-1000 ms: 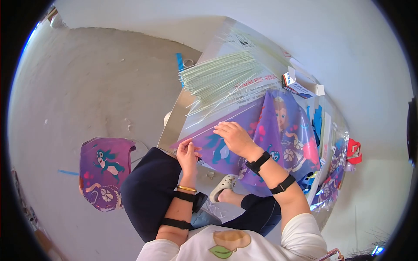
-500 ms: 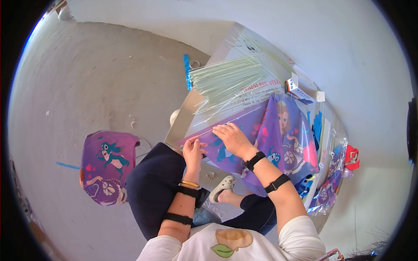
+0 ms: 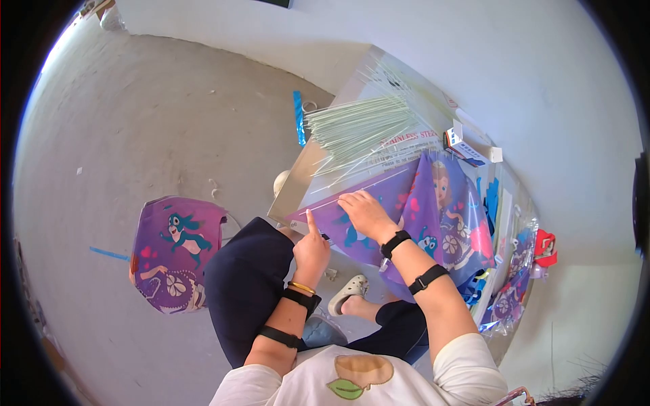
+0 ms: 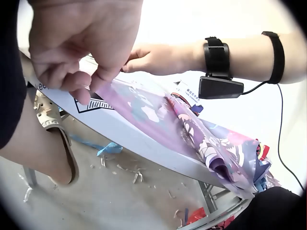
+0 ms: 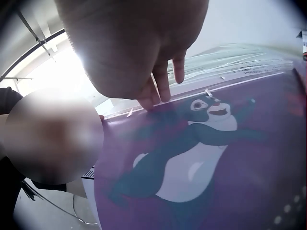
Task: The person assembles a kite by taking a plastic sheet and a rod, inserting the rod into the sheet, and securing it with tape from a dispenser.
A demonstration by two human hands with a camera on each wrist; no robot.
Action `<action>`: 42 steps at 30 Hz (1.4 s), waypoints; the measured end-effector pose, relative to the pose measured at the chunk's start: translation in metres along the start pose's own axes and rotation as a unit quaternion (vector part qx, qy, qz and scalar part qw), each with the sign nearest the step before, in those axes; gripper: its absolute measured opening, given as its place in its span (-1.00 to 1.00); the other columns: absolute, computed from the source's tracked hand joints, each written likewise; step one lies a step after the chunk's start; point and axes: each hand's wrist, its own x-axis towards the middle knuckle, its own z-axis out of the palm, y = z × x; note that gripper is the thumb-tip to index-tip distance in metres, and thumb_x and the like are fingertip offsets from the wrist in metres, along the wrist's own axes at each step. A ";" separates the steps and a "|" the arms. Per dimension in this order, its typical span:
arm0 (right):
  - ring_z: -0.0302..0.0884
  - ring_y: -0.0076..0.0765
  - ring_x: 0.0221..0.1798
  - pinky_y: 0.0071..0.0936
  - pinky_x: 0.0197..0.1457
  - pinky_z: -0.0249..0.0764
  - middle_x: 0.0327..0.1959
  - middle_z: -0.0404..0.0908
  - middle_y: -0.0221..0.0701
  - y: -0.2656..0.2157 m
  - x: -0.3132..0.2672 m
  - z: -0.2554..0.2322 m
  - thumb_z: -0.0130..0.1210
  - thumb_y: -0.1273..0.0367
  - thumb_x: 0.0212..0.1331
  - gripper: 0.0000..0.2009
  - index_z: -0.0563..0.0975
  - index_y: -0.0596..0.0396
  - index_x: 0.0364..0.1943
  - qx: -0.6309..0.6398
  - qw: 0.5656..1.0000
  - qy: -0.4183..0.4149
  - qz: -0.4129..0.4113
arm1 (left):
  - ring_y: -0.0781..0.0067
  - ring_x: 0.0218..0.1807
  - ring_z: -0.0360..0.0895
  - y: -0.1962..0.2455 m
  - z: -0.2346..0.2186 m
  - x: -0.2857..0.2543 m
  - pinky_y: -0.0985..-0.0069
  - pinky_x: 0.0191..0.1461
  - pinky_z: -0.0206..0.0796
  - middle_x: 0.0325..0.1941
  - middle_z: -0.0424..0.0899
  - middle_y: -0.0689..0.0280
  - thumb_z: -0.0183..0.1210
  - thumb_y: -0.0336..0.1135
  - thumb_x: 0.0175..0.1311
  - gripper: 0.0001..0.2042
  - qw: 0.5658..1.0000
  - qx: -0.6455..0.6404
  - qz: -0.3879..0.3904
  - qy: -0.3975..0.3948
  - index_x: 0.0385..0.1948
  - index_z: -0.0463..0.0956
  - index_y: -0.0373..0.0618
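Note:
A purple sheet printed with blue animal figures (image 3: 355, 252) (image 4: 139, 105) (image 5: 194, 167) lies over the table's near edge. Along its far edge runs a thin pale stick (image 3: 387, 178) (image 5: 244, 81). The left hand (image 3: 312, 252) (image 4: 86, 43) touches the sheet's left corner with a straight index finger, its other fingers bent in. Right of it, the right hand (image 3: 367, 215) (image 5: 139, 48) rests extended fingertips on the edge by the stick. In the right wrist view the left hand is blurred.
Pale thin sticks (image 3: 362, 125) lie spread beyond the sheet. A small opened box (image 3: 467, 150) stands to their right, with blue strips (image 3: 491, 196) nearby. Another purple printed piece (image 3: 177, 254) is on the floor at left. A shod foot (image 3: 349, 296) is below the table edge.
The left hand's index finger has straightened onto the sheet's corner while its other fingers folded in. The right hand stays on the edge. The head view has shifted slightly.

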 end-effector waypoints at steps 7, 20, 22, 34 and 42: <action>0.54 -0.22 0.02 -0.26 0.25 0.35 -0.09 0.59 -0.31 -0.054 0.033 0.018 0.01 0.42 0.07 -0.74 0.57 0.17 -0.15 -0.006 0.998 0.023 -0.064 | -0.01 -0.43 0.64 -0.011 0.013 0.004 0.12 -0.39 0.45 -0.46 0.67 0.06 0.16 -0.33 0.12 -0.13 0.998 -0.054 -0.002 0.029 0.45 -0.20 -0.25; 0.52 -0.08 0.04 -0.20 0.14 0.42 -0.04 0.58 -0.27 -0.053 -0.090 -0.012 0.01 0.57 0.03 -0.68 0.56 0.16 -0.07 0.179 0.962 0.078 0.191 | 0.02 -0.54 0.61 -0.004 -0.004 0.003 0.16 -0.44 0.43 -0.59 0.63 0.08 0.11 -0.35 0.13 -0.23 0.993 -0.018 0.088 0.075 0.45 0.00 -0.08; 0.52 -0.07 0.03 -0.19 0.12 0.44 -0.05 0.58 -0.27 -0.065 -0.105 -0.013 0.00 0.57 0.05 -0.69 0.56 0.17 -0.07 0.192 0.954 0.081 0.214 | 0.04 -0.54 0.61 -0.005 -0.001 0.007 0.18 -0.44 0.43 -0.58 0.63 0.09 0.11 -0.33 0.14 -0.24 0.996 0.055 0.071 0.022 0.45 0.01 -0.08; 0.55 -0.03 -0.03 -0.19 0.05 0.48 -0.11 0.60 -0.23 -0.099 -0.200 -0.026 -0.03 0.57 0.10 -0.74 0.59 0.16 -0.12 0.247 0.903 0.135 0.326 | 0.04 -0.42 0.64 0.000 0.003 0.010 0.13 -0.34 0.45 -0.45 0.67 0.07 0.12 -0.24 0.21 -0.26 0.996 0.064 0.050 0.029 0.45 -0.01 -0.10; 0.53 -0.17 -0.15 -0.26 0.00 0.46 -0.20 0.59 -0.27 -0.070 -0.355 -0.042 0.16 0.44 0.14 -0.84 0.58 0.10 -0.18 0.119 0.770 0.280 0.560 | 0.04 -0.42 0.61 0.016 -0.026 -0.009 0.14 -0.33 0.42 -0.50 0.64 0.14 0.12 -0.26 0.24 -0.39 0.991 0.006 0.116 0.061 0.36 0.17 -0.09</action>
